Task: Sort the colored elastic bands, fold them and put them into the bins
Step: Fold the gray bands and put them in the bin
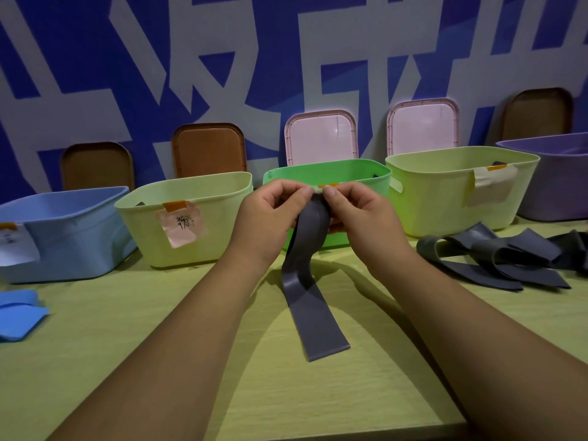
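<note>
Grey elastic band point(305, 300), in the head view, has its upper end pinched by the fingers point(300, 190) of the left hand point(267, 214) and right hand point(362, 214), just in front of the green bin point(359, 175). Its long axis runs down toward the person, and the free end lies on the desk point(191, 313). Both hands are equally near the top, so folding likely means bringing that far end up.
</note>
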### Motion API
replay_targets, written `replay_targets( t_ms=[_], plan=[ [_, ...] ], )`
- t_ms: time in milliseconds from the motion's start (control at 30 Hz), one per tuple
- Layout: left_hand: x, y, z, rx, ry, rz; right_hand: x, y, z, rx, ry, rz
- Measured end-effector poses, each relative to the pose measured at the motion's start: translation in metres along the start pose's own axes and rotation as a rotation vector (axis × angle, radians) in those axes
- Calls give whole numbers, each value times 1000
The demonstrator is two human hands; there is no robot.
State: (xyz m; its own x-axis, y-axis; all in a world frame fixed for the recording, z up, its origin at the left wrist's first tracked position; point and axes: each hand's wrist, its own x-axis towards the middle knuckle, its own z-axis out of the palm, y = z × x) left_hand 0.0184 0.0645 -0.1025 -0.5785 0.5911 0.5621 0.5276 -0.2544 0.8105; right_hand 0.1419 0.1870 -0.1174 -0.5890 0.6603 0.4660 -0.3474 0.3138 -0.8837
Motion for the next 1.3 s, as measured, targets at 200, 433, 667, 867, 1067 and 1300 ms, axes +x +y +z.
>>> replay_targets(
  t_ms=[200,433,667,867,1067,1300],
  plan=[
    [-5,1,6,-18,-6,-18,-8,-1,-4,26,26,11],
    [-16,45,18,-65,11,-59,-31,-31,-14,132,4,70],
    [-42,116,36,-21,-217,-169,-53,-101,-53,95,81,29],
    [-92,131,70,-126,-466,-349,-63,-148,-96,32,203,-31],
    [-107,137,121,-456,-600,-441,-68,-164,-139,-78,346,-72],
    [-108,85,180,-368,-660,-492,-75,-116,-189,-191,425,76]
  ],
)
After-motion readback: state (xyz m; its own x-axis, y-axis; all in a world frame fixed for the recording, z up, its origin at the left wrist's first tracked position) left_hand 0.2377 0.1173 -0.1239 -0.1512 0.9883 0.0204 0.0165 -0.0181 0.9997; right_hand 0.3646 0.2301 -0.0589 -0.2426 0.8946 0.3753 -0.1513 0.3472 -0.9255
